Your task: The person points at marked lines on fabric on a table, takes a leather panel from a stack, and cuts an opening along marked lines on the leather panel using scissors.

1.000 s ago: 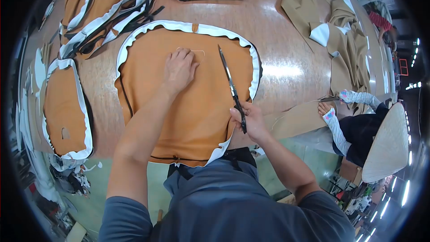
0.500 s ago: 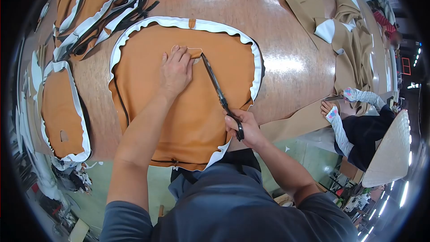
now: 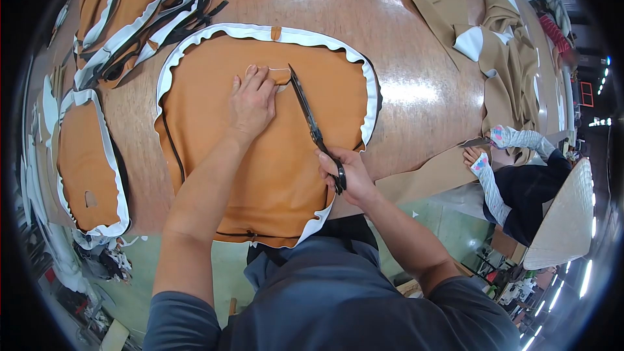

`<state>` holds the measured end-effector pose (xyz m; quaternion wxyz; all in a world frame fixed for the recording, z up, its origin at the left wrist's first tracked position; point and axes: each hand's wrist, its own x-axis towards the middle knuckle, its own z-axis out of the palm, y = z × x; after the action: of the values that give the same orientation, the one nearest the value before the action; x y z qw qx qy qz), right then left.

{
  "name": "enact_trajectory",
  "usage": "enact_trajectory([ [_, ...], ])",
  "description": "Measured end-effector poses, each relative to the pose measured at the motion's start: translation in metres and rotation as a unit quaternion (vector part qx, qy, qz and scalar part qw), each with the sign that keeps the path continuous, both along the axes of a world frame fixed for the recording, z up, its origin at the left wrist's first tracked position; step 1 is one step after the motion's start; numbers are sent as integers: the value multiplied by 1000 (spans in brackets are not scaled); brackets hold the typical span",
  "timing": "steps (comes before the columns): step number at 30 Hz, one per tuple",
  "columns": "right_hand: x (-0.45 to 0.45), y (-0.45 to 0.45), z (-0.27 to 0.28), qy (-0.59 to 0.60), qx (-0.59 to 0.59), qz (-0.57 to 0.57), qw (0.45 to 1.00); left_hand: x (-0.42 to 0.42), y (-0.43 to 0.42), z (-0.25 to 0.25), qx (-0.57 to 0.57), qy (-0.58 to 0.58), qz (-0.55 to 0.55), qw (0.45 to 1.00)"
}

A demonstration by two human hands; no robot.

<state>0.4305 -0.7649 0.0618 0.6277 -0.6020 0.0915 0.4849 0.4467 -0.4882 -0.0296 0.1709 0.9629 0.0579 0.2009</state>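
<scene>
A large orange leather-like cover (image 3: 279, 149), edged with a wavy white border (image 3: 372, 97), lies spread in front of me. My left hand (image 3: 253, 105) is closed at a small folded flap (image 3: 279, 76) near its upper middle, and a slit shows below the flap. A pale thread (image 3: 277, 69) runs from my left fingers toward the blade tips. In my right hand (image 3: 351, 175) is a long pair of black-handled scissors (image 3: 304, 105). Their blades look nearly closed, with the tips beside the flap's right end.
A smaller orange piece (image 3: 88, 149) lies at the left, with strapped orange pieces (image 3: 140, 32) behind it. Tan material (image 3: 513, 84) is heaped at the right. There a co-worker in a conical hat (image 3: 562, 221) handles a tan sheet (image 3: 422, 175) on the wooden table (image 3: 416, 84).
The scissors and my right hand have moved slightly up and left, so the tips sit a little higher by the flap. My left hand stays nearly in place.
</scene>
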Motion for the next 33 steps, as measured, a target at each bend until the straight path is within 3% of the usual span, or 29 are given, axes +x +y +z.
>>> enact_trajectory([
  [6, 26, -10, 17, -55, -55, 71, 994, -1, 0, -1, 0, -1, 1, 1000],
  [25, 36, -8, 17, -71, -53, 72, 993, -2, 0, 0, -1, 0, -1, 1000],
  [33, -9, 6, 4, -53, -57, 5, 997, -1, 1, -4, -4, -11, -1, 1000],
])
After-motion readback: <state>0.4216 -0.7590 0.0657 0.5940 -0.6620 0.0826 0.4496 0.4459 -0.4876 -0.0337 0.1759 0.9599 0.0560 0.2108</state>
